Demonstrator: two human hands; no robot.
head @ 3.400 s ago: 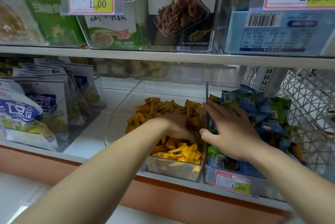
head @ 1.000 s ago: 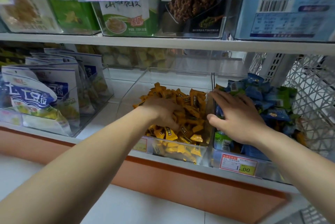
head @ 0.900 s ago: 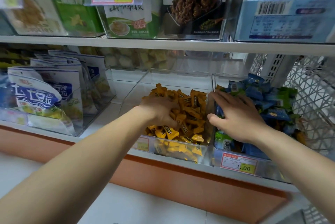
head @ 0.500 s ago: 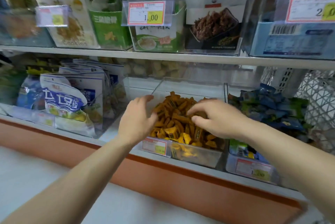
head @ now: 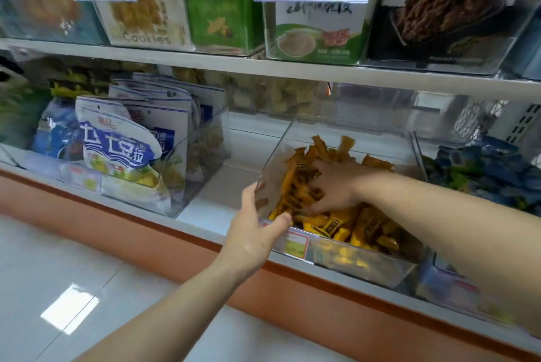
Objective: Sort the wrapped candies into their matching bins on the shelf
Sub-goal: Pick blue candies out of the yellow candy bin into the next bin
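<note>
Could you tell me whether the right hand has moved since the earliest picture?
Yes. The right hand has moved left, off the blue candies and into the clear bin of yellow candies.

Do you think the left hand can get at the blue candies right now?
Probably not: the left hand grips the bin, and that bin and the right forearm lie between it and the blue candies.

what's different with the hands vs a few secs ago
The right hand moved left, out of the blue candies into the yellow candies. The left hand left them and now grips the left wall of the clear bin. Both piles stayed put.
</note>
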